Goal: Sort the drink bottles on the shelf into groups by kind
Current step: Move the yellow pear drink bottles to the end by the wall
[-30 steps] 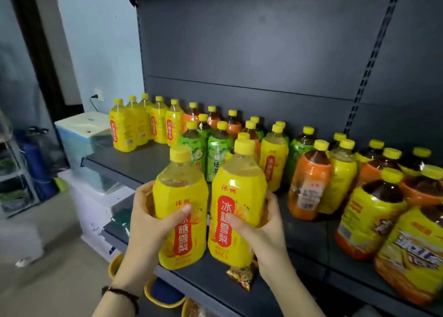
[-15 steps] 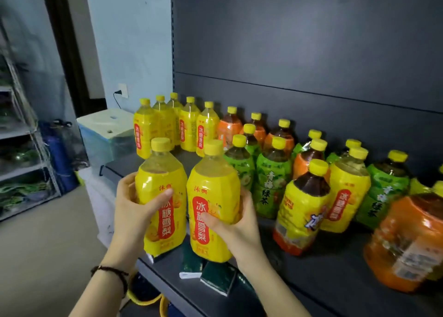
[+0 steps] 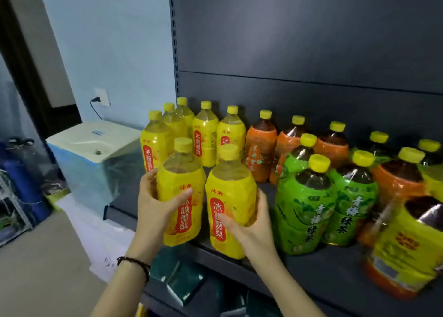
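My left hand [image 3: 155, 204] grips a yellow pear-drink bottle [image 3: 179, 192] with a red label. My right hand [image 3: 251, 223] grips a second yellow pear-drink bottle [image 3: 227, 196] beside it. Both bottles are upright at the front left of the dark shelf [image 3: 323, 276], just in front of a group of several matching yellow bottles [image 3: 206, 134] at the back left. Orange-labelled tea bottles [image 3: 261, 148] stand to the right of that group. Green-labelled tea bottles [image 3: 304, 208] stand right of my right hand. A yellow-and-orange iced tea bottle [image 3: 405, 244] is at the far right front.
A white and blue appliance [image 3: 93, 144] wrapped in plastic stands left of the shelf, under a wall socket [image 3: 102, 97]. Dark green packets [image 3: 182, 280] lie on the lower shelf below my hands. A wire rack [image 3: 12, 208] stands at far left on the floor.
Both hands have carried the two yellow bottles leftward along the shelf front, and they are now closer to the yellow group at the back left. My view has turned left with them.
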The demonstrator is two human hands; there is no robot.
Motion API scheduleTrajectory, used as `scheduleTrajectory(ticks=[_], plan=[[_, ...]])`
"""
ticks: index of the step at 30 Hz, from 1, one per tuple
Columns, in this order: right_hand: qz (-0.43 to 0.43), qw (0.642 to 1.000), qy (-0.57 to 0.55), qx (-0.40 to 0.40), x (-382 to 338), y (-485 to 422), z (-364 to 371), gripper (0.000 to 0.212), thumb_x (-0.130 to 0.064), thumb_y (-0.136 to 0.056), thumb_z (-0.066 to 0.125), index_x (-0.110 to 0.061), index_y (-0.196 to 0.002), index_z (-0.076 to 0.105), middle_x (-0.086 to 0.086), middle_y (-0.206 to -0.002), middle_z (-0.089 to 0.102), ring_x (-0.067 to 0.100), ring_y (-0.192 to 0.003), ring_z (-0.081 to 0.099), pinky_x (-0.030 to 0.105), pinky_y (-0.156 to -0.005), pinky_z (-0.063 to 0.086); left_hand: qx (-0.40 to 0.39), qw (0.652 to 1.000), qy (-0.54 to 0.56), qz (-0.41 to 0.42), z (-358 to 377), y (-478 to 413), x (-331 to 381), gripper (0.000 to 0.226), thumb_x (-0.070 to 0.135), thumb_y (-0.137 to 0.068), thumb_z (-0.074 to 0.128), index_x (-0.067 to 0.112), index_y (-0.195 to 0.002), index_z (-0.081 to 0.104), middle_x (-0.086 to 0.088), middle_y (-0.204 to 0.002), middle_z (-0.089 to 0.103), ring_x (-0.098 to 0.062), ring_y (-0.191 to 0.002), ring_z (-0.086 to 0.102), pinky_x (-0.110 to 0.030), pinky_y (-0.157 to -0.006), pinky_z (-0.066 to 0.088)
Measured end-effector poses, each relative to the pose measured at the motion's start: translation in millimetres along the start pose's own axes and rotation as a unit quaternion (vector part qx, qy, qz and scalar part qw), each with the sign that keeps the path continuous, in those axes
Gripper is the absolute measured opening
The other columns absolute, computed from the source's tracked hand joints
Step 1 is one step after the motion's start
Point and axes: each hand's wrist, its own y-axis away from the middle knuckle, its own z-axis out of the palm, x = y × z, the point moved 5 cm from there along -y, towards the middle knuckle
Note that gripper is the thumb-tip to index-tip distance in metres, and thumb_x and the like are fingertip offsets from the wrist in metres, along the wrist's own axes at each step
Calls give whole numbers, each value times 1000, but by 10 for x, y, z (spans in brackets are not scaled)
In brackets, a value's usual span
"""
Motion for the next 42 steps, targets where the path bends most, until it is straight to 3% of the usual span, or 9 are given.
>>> scheduleTrajectory(ticks=[4,8,13,18,29,33,37,39,42], plan=[[12,996,49,67,153,-134,110,97,-68,-45,82,-58,-128,33,-24,-128,53,0,-117,55,41,-100,49,-54,999,-4,9,62,-350,-201,96,62,-46,86,36,-128,45,1,-130,57,-18,-117,58,-51,-95,50],[4,975,192,114,212,-296,105,96,-83,-45,68,-54,-127,27,-18,-131,26,9,-131,32,39,-108,37,-73,985,-136,78,211,-571,-208,96,71,-59,71,30,-141,39,5,-138,50,-11,-126,47,-39,-104,43],[-13,959,213,187,238,-445,114,95,-50,-63,83,-38,-141,31,-15,-126,32,8,-125,37,31,-103,38,-45,956,-257,135,198,-684,-178,95,62,-71,68,29,-148,24,-1,-141,33,-18,-128,42,-33,-85,46],[6,952,176,250,381,-560,131,84,-48,-63,82,-38,-131,34,-6,-134,50,15,-121,51,44,-99,48,-64,969,-199,132,77,-655,-440,71,49,-76,71,23,-135,43,4,-130,53,-13,-117,54,-43,-92,53],[33,941,239,238,443,-1193,304,82,-46,-83,67,-27,-150,25,5,-143,32,23,-131,41,33,-101,41,-107,970,-179,128,605,-1287,-600,65,28,-97,48,20,-152,14,-3,-153,34,-18,-141,33,-48,-115,30],[49,940,253,224,452,-1371,297,83,-49,-83,66,-28,-150,23,6,-145,32,26,-132,40,40,-103,42,-117,961,-222,116,570,-1334,-533,60,28,-94,55,17,-148,30,-4,-139,52,-20,-126,51,-44,-103,45],[43,942,244,227,434,-1411,263,81,-47,-81,69,-27,-148,28,5,-144,35,24,-132,40,34,-98,39,16,955,-237,179,53,-1112,-285,25,24,-91,62,19,-115,64,1,-105,68,-20,-93,65,-36,-74,53],[40,942,231,240,440,-1401,250,80,-45,-79,72,-25,-145,32,4,-143,39,23,-130,43,32,-95,40,96,951,-231,182,-179,-1126,-250,38,23,-84,69,16,-119,59,-5,-112,61,-23,-103,55,-31,-83,44],[32,942,218,251,447,-1384,268,77,-43,-79,73,-24,-142,34,2,-142,41,21,-127,46,31,-92,42,129,946,-256,151,-263,-1286,-273,100,43,-63,84,9,-143,34,-21,-138,37,-32,-128,31,-35,-106,25]])
